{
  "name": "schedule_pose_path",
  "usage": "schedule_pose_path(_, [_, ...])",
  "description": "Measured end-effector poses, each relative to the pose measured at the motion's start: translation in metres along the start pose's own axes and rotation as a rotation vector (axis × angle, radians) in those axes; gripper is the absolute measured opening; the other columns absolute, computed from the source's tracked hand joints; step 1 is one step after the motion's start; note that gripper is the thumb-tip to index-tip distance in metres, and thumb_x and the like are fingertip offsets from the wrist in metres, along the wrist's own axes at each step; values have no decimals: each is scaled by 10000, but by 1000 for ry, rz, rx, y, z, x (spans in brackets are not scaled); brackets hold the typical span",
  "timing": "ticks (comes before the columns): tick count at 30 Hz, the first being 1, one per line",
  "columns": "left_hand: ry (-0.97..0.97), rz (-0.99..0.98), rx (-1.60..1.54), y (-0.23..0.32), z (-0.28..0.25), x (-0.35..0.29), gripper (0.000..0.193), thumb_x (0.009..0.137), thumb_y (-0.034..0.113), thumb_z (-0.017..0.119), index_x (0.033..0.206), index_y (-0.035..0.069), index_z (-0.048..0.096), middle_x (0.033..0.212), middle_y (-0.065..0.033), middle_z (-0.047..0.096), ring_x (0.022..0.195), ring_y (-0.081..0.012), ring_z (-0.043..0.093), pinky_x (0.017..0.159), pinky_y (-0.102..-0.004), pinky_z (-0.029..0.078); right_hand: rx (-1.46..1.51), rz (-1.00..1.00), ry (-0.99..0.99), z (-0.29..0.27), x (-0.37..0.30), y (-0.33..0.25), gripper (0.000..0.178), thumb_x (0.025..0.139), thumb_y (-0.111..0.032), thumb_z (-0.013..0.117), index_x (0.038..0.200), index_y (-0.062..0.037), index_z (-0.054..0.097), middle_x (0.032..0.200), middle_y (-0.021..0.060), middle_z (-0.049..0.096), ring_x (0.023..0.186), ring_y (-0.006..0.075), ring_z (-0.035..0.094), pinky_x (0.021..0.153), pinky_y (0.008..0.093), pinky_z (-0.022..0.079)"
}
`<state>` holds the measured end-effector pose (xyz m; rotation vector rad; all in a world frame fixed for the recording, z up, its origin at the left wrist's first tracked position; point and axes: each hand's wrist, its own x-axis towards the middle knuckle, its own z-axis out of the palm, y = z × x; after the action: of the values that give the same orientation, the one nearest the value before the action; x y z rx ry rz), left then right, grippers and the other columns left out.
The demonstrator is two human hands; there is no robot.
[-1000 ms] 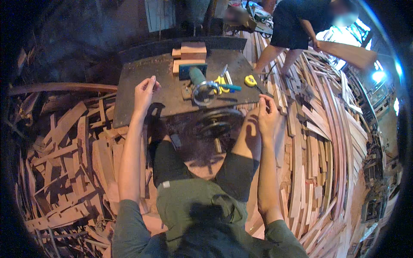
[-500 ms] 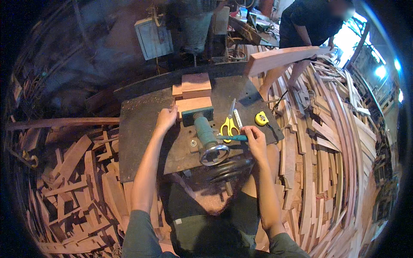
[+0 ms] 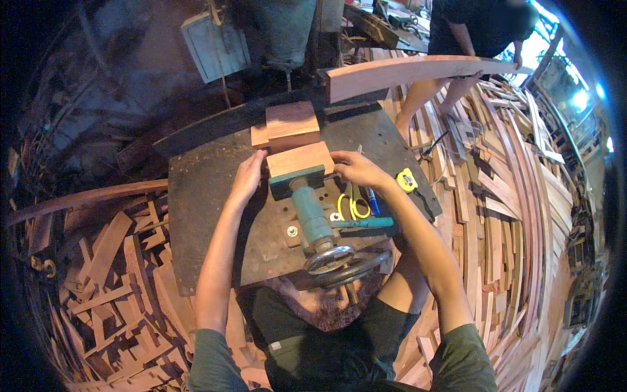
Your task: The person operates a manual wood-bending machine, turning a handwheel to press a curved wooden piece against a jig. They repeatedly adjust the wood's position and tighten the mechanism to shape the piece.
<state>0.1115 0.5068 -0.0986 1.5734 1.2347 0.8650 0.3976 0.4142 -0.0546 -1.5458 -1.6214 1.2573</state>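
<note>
A rectangular wooden block (image 3: pixel 300 157) lies across the dark metal table (image 3: pixel 215 215), against the green jaw (image 3: pixel 297 179) of a screw clamp. My left hand (image 3: pixel 248 176) has its fingers closed at the block's left end. From the other side, my right hand (image 3: pixel 358 171) pinches the right end, thumb and fingertips bent round it. Behind stands a thicker wooden block (image 3: pixel 292 124) with a small piece of wood (image 3: pixel 259 136) at its left. The clamp's green barrel (image 3: pixel 310 212) runs toward me to a shiny handwheel (image 3: pixel 330 259); a green lever handle (image 3: pixel 369 223) sticks out right.
Yellow-handled scissors (image 3: pixel 353 206), a blue marker (image 3: pixel 373 201) and a yellow tape measure (image 3: pixel 406 180) lie on the table's right. A co-worker (image 3: pixel 467 29) at the far right holds a long curved plank (image 3: pixel 405 72) over the table's back edge. Loose boards (image 3: pixel 483 215) cover the floor.
My right hand has left the green lever handle and moved to the block's right end. The left hand stays at the left end. The co-worker's plank has shifted left across the table's back.
</note>
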Motion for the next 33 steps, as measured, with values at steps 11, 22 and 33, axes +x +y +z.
schedule_pose_path(11, [149,11,171,-9,-11,17,513,949,459,495,1079,-1,681,938,-93,686,868,-158,626,775,-286,471,-137,-287,-15,16,7,-5,530,777,-68,559,1297,27,516,1217,189,624,1095,259,600,956,338,451])
schedule_pose_path(22, [16,-92,-218,1,-10,17,500,951,470,510,1063,-6,612,890,-61,664,782,-115,624,672,-240,489,22,-88,-35,-2,8,0,448,815,-52,488,1247,49,550,1140,157,650,889,183,634,736,315,516])
schedule_pose_path(33, [32,-140,-323,-5,-11,78,546,937,336,603,1397,82,455,829,5,588,599,-67,460,525,-227,381,90,-113,151,-7,63,-18,618,782,-43,474,1385,63,393,1157,120,595,764,124,568,648,286,498])
